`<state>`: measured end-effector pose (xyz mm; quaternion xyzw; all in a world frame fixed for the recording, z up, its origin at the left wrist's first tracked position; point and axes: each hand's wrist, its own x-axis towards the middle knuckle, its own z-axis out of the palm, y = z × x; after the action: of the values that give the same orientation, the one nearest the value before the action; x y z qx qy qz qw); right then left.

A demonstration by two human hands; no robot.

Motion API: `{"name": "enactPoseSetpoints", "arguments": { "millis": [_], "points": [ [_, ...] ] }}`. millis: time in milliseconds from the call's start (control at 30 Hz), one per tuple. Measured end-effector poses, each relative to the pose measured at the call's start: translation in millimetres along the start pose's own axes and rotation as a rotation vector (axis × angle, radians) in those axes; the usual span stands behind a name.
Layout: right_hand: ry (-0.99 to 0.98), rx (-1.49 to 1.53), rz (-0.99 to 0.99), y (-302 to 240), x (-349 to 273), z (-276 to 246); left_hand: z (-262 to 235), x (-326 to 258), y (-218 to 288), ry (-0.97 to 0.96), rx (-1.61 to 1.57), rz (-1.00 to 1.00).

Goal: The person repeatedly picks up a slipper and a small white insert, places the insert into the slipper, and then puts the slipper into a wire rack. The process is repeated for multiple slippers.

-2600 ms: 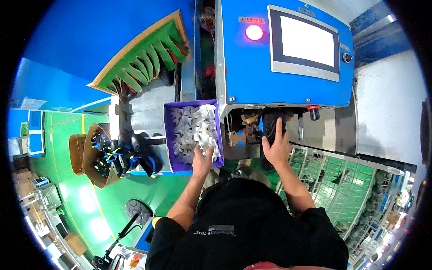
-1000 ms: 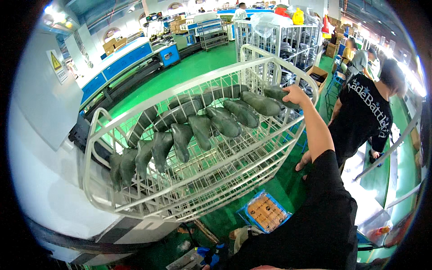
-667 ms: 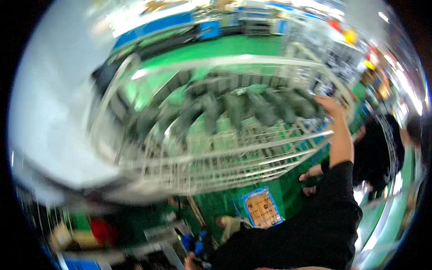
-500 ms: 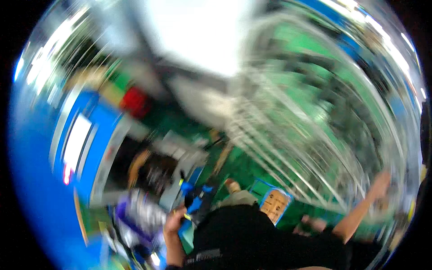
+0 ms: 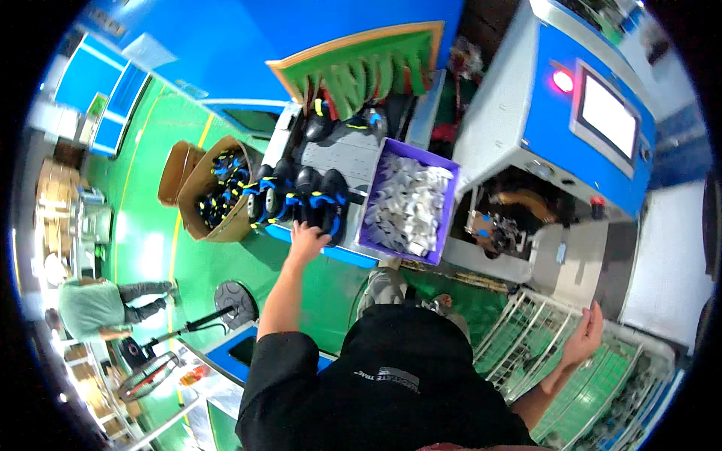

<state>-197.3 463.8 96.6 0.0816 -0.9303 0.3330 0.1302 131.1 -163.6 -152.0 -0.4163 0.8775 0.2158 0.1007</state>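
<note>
The left hand (image 5: 307, 242), its closure impossible to tell, touches black-and-blue shoes (image 5: 332, 194) edging the grey metal surface (image 5: 342, 155), where gripping just one avoids dragging neighbours, while the empty right hand (image 5: 584, 337) spreads apart

Left: my left forearm (image 5: 281, 297) reaches forward, leaning slightly rightward toward its far end. My left hand (image 5: 308, 242) is back-upward, fingers (image 5: 299, 228) directed ahead, thumb (image 5: 325, 240) angled out to the right; degree of finger closure cannot be made out. Right: my right forearm (image 5: 545, 392) slants forward and outward. My right hand (image 5: 584, 340) is relaxed, fingers loosely extended, pointing ahead. Hands well apart; both forearms bare.
</note>
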Motion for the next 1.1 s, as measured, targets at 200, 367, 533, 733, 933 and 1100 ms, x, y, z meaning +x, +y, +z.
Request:
{"name": "enactPoseSetpoints", "arguments": {
  "millis": [200,367,533,733,933,1100],
  "points": [
    [-0.412,-0.052,-0.321,-96,26,85,-9,-13,13,0.269,-0.026,-0.032],
    [-0.505,-0.002,-0.340,-110,55,128,-8,-163,-42,0.330,-0.199,-0.086],
    [-0.646,-0.033,-0.551,-137,76,159,10,-383,-91,0.345,-0.160,-0.484],
    [-0.597,0.087,-0.746,-188,82,183,2,-623,-135,0.745,0.068,-1.122],
    [0.150,0.241,-1.011,-240,123,216,56,-498,-182,0.662,0.078,-1.620],
    [0.349,-0.279,-1.114,-253,141,246,32,-70,-35,0.400,-0.799,-0.441]
  ]
}}
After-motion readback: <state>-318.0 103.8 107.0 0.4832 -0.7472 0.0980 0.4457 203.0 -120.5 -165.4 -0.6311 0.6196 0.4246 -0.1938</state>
